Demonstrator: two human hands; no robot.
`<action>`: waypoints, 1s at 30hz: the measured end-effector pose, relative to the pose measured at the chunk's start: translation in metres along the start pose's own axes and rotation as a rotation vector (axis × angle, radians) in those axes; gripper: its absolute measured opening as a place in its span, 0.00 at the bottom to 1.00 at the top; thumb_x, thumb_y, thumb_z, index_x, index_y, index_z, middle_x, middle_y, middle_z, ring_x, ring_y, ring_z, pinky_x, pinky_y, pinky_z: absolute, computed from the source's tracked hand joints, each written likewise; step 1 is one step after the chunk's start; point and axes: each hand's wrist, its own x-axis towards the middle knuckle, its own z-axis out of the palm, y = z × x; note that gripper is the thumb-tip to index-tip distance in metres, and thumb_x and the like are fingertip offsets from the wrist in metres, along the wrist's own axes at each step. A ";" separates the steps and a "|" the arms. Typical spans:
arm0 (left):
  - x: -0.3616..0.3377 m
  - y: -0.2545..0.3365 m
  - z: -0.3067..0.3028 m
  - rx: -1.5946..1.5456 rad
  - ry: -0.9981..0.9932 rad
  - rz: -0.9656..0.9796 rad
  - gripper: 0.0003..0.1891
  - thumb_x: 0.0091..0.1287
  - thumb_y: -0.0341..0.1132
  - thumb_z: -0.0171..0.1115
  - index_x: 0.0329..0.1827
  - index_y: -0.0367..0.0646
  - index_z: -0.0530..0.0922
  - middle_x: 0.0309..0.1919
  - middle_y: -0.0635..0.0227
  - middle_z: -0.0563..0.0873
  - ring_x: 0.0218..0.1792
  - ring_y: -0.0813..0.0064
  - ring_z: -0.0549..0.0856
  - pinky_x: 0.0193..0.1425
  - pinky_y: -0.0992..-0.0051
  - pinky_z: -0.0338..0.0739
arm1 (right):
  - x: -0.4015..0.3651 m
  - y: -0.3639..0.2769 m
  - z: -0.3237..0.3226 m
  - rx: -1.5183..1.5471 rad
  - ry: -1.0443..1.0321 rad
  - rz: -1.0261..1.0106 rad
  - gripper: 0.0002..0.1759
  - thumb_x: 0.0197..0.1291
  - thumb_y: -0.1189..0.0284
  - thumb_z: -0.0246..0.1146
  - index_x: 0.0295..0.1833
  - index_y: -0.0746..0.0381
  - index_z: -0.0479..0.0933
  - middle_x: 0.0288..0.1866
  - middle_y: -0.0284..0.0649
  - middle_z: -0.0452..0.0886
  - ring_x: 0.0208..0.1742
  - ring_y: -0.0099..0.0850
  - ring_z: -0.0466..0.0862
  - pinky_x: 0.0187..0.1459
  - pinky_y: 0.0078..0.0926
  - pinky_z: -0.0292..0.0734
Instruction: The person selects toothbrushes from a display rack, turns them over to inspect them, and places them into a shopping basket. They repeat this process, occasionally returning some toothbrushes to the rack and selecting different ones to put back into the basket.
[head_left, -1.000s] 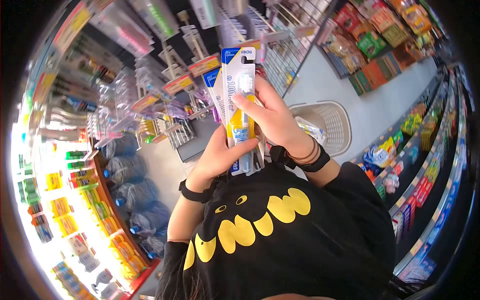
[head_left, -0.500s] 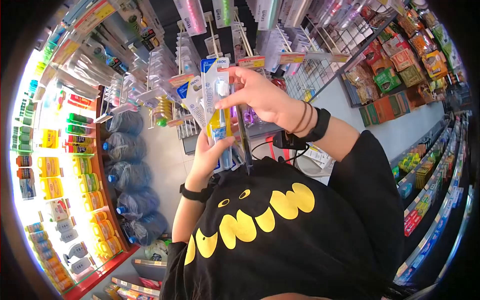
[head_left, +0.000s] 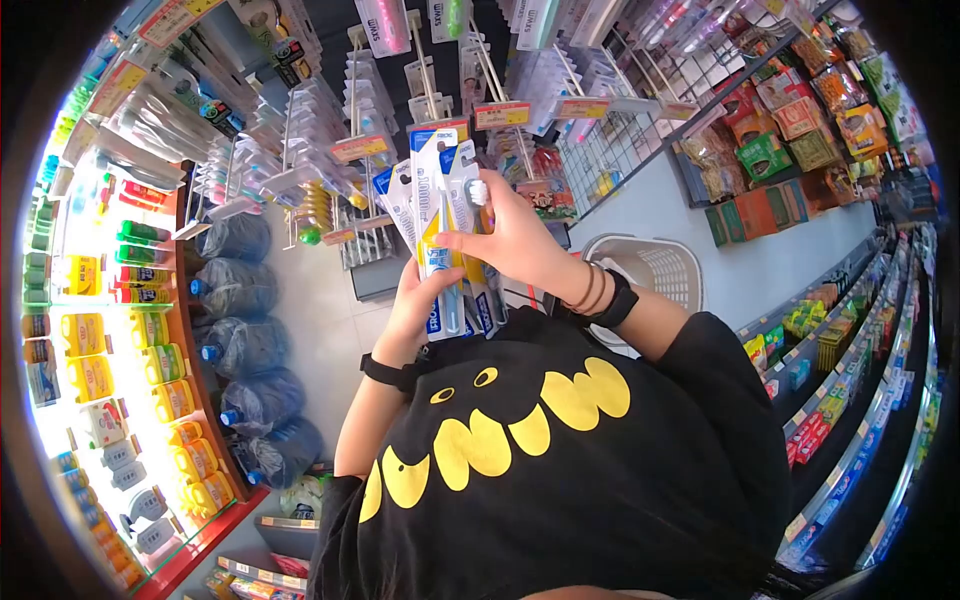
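In front of the person's chest, in a shop aisle, a fan of carded toothbrush packs (head_left: 437, 215) is held up in both hands. Their long axes run roughly upright in the picture. The hanger-hole tops point away from the person toward the display pegs (head_left: 420, 70), and the lower ends point back toward the black shirt (head_left: 560, 470). The packs spread slightly at the top and meet at the bottom.

The left hand (head_left: 418, 308) grips the lower ends, with its fingers curled behind the cards and its thumb pressed on the front. The right hand (head_left: 515, 245) comes in from the side. Its thumb and forefinger pinch the rightmost pack near the white brush head, and its other fingers are bent in behind.

At least three packs show, perhaps four; they overlap too much for a sure count, and their lower ends are covered by the left hand. Only the front card's blue header can be made out, and its print is too small to read surely.

One pale basket (head_left: 660, 265) stands on the floor beyond the right forearm, which hides its near side. Five large water jugs (head_left: 245, 345) lie in a row along the lit shelving on the left. Each wrist wears a black band, and the right wrist also has thin bracelets.
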 end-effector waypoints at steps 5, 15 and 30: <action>0.001 0.002 0.006 0.043 -0.049 0.022 0.24 0.57 0.25 0.61 0.58 0.37 0.68 0.44 0.68 0.80 0.44 0.80 0.79 0.50 0.78 0.73 | -0.009 -0.010 -0.003 -0.070 0.084 0.019 0.37 0.50 0.66 0.71 0.60 0.69 0.58 0.54 0.48 0.73 0.57 0.33 0.74 0.58 0.30 0.68; 0.006 -0.001 0.004 0.022 -0.068 0.008 0.23 0.57 0.25 0.61 0.58 0.36 0.68 0.46 0.66 0.81 0.46 0.78 0.80 0.52 0.76 0.73 | -0.020 0.001 -0.005 -0.035 0.095 -0.013 0.32 0.55 0.73 0.66 0.61 0.69 0.58 0.56 0.46 0.72 0.59 0.31 0.72 0.59 0.29 0.67; -0.023 0.040 0.013 0.158 -0.104 0.143 0.10 0.59 0.26 0.60 0.43 0.34 0.76 0.34 0.60 0.84 0.38 0.69 0.85 0.45 0.70 0.78 | 0.020 -0.187 -0.109 0.190 0.069 -0.344 0.24 0.63 0.75 0.59 0.63 0.67 0.63 0.47 0.35 0.77 0.46 0.18 0.77 0.47 0.18 0.73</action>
